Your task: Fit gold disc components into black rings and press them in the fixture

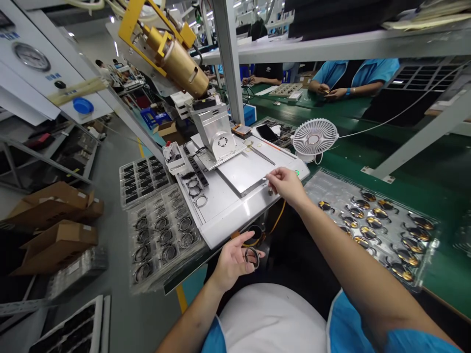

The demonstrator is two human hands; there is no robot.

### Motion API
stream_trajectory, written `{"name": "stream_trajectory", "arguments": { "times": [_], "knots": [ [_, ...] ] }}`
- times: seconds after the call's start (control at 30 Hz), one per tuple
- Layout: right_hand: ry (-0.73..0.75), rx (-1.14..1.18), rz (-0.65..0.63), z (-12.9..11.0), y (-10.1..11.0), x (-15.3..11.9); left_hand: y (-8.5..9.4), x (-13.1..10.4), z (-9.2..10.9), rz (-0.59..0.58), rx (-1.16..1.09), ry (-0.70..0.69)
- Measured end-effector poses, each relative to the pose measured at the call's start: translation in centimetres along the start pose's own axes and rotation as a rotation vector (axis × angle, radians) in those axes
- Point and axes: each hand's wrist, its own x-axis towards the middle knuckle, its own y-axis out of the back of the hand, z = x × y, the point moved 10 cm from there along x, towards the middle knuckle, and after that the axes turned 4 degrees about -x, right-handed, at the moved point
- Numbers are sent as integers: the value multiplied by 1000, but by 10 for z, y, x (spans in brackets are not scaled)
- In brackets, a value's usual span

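Note:
My left hand (232, 261) is low in front of my body. A dark metal ring (252, 258) is held between its thumb and fingers, with the index finger stretched out. My right hand (287, 184) is at the front right edge of the white machine base (221, 215), fingers pinched together. A tiny pale bit shows at those fingertips, too small to name. Close by is the flat metal plate (243, 171) on the machine. Several similar rings (200, 201) lie at the left of the base, beside a dark strip holder (196, 169).
Clear trays with rings (162, 230) stand at the left. On the right is a tray of round parts with shiny amber faces (371, 225). A white fan (315, 138), tweezers (262, 154) and a phone (267, 132) are behind. A gold machine head (184, 66) hangs above. Co-workers sit opposite.

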Motion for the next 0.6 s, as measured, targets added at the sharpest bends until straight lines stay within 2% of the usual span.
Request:
{"name": "stream_trajectory", "arguments": {
  "times": [0.07,0.13,0.23,0.33,0.37,0.43,0.5,0.53,0.6],
  "knots": [
    [-76,0,48,0,0,25,0,-5,1,-11,12,-10],
    [-120,-23,70,2,1,37,2,-11,1,-15,25,-36],
    [-148,-62,124,13,11,29,5,-21,0,-25,70,-98],
    [-66,-9,161,26,14,-12,8,-31,1,3,200,-204],
    [-43,27,118,32,6,-32,9,-33,2,25,269,-246],
    [-56,107,-60,48,-21,-75,5,-36,4,51,440,-326],
    [-120,194,-231,63,-49,-118,-7,-34,3,6,634,-369],
    [-145,248,-269,68,-57,-134,-14,-32,0,-40,732,-367],
    [-161,365,-258,70,-64,-152,-28,-25,-8,-143,915,-334]
  ]
}}
